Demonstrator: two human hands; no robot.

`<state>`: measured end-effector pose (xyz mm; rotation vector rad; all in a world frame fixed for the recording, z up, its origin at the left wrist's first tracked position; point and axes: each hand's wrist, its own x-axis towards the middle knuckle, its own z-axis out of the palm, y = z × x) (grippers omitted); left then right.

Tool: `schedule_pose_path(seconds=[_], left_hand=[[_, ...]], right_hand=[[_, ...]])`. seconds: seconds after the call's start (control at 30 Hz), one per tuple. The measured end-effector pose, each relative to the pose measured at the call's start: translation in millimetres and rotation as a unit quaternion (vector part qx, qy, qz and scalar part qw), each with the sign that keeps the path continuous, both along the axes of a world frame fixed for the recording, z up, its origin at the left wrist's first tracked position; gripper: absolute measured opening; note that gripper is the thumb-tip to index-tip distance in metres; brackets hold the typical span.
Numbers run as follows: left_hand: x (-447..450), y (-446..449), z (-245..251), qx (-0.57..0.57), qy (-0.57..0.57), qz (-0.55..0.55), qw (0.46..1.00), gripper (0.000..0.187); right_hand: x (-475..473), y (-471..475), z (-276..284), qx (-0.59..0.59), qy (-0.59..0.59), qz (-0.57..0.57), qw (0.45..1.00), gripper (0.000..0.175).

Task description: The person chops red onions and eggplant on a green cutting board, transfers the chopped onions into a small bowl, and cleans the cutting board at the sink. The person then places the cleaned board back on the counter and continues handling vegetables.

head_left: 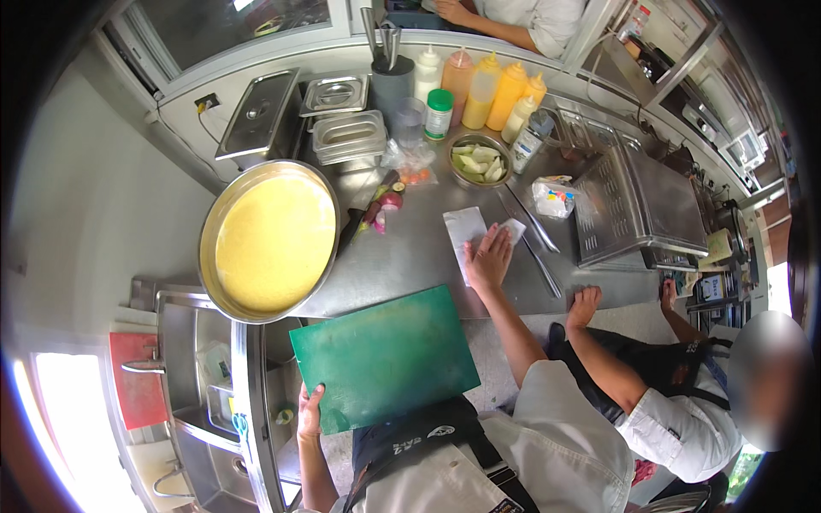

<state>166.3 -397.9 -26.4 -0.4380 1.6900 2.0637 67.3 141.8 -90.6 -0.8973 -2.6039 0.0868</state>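
My left hand (310, 410) grips a green cutting board (388, 359) by its lower left edge, with the board's far side at the front edge of the steel counter (410, 256). Flat on white paper towels (465, 227), my right hand (489, 256) has its fingers spread over a folded part; whether it grips the paper cannot be told. Two metal utensils, perhaps tongs (544, 269), lie just right of it. Farther back stands a metal bowl of pale green cut vegetable pieces (478, 163). A knife, a cut red onion (390, 201) and other vegetable pieces lie left of the towels.
A large steel pot of yellow liquid (276, 243) stands at the left, above a sink (192, 359). Squeeze bottles (484, 90), lidded steel pans (256, 118) and a knife holder (392, 83) line the back. A vented steel appliance (641, 205) and a co-worker (680, 391) are at the right.
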Motion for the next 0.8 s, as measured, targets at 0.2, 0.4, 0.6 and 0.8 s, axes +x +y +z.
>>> schedule_pose_path(seconds=[0.2,0.4,0.6,0.8], left_hand=[[8,-11,3,-0.026,0.013,-0.001,1.000,0.049],[19,-14,5,-0.025,0.001,0.010,1.000,0.050],[25,-26,3,-0.006,-0.003,0.008,1.000,0.052],[31,-41,6,-0.037,0.000,0.013,0.999,0.053]], right_hand=[[-94,-23,14,-0.018,-0.019,0.158,0.987,0.075],[-119,-30,21,-0.014,0.002,0.273,0.962,0.071],[-95,-53,22,-0.012,0.008,0.328,0.945,0.063],[-66,-103,45,0.039,-0.007,0.359,0.933,0.090]])
